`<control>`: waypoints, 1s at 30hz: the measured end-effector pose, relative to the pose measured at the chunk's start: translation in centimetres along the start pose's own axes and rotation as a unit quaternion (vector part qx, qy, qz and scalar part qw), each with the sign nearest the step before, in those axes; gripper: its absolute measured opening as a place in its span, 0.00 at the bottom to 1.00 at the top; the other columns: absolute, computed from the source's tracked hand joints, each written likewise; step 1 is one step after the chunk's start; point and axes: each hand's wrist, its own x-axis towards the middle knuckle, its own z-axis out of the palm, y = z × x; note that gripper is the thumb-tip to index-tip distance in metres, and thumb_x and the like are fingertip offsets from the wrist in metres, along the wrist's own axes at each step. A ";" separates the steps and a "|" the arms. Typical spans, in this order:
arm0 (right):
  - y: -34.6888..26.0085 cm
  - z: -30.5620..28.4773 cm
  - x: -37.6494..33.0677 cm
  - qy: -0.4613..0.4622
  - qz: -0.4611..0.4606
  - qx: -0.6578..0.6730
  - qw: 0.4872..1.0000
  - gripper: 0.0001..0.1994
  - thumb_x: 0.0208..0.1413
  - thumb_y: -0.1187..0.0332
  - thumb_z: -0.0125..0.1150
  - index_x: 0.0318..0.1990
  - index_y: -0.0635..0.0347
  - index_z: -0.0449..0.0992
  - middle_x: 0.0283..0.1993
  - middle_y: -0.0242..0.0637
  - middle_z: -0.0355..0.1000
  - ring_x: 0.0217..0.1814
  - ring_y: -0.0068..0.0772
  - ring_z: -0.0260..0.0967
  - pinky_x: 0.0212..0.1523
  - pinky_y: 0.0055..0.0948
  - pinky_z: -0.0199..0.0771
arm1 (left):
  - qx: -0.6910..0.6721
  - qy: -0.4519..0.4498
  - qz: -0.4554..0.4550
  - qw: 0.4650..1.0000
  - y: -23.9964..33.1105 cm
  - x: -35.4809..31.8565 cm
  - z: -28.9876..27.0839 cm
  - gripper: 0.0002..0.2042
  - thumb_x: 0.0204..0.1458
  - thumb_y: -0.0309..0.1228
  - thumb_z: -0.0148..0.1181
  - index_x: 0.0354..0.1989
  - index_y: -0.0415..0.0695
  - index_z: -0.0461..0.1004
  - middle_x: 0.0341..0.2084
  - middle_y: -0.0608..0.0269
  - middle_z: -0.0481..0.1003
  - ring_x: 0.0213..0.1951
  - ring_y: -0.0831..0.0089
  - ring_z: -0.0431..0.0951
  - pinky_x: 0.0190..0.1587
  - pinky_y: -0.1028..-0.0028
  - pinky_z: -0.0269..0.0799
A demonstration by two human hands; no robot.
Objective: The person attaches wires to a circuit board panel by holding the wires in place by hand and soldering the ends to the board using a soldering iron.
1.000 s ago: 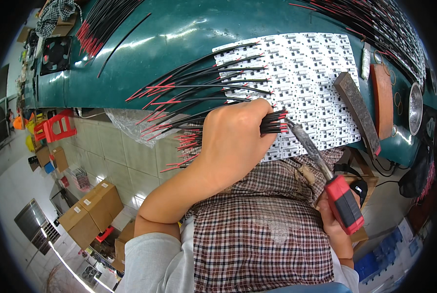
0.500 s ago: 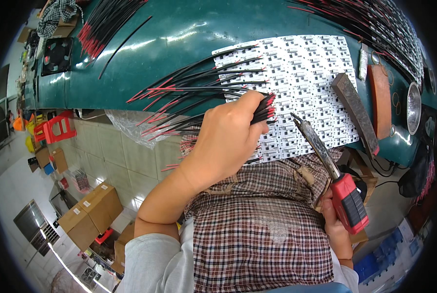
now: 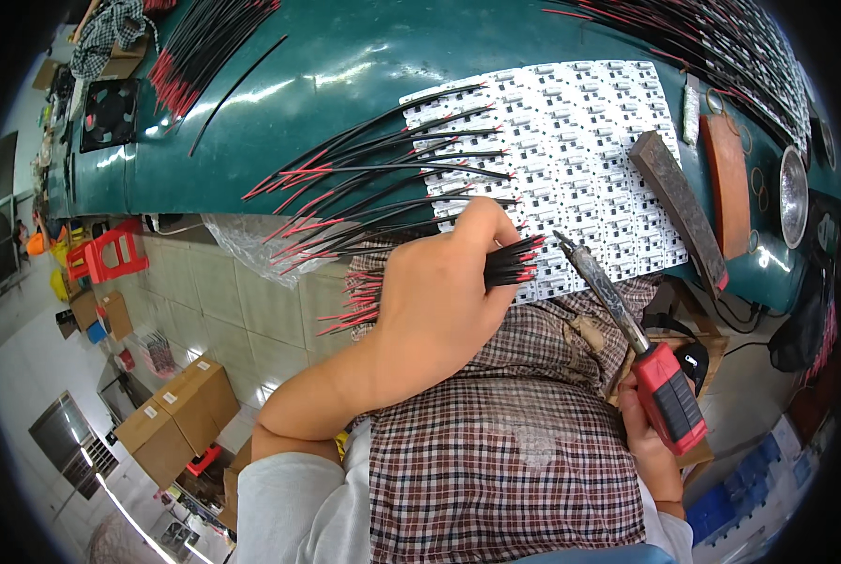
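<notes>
My left hand (image 3: pixel 439 296) is closed around a bundle of black wires (image 3: pixel 514 263) with red ends, low over the near edge of a white circuit board panel (image 3: pixel 580 141). Their tips point right. Several separate black wires (image 3: pixel 383 169) run from the panel's left side out past the table edge. Low on the right, my right hand (image 3: pixel 638 423) grips the red and black handle of a soldering iron (image 3: pixel 669 395). The iron's tip is close to the tips of the bundle, apart from them. My left palm hides the middle of the bundle.
A dark bar (image 3: pixel 679 207) lies across the panel's right edge. Beside it are an orange-brown block (image 3: pixel 727 183) and a metal bowl (image 3: pixel 794 197). More wires (image 3: pixel 214 52) lie at the far left of the green table (image 3: pixel 345 66), near a black fan (image 3: pixel 110 115).
My left hand has come nearer to my body with the bundle, uncovering wires on the panel's left side. The panel has shifted slightly. The iron stays almost in place.
</notes>
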 end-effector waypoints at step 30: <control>0.0 0.5 0.7 -0.009 -0.034 0.017 0.999 0.11 0.39 0.75 0.68 0.33 0.66 0.76 0.30 0.46 0.74 0.28 0.47 0.75 0.31 0.33 0.76 | 0.067 0.054 0.073 0.994 -1.0 0.1 2.1 0.11 0.47 0.29 0.70 0.29 0.42 0.72 0.20 0.57 0.75 0.21 0.57 0.77 0.24 0.63 0.70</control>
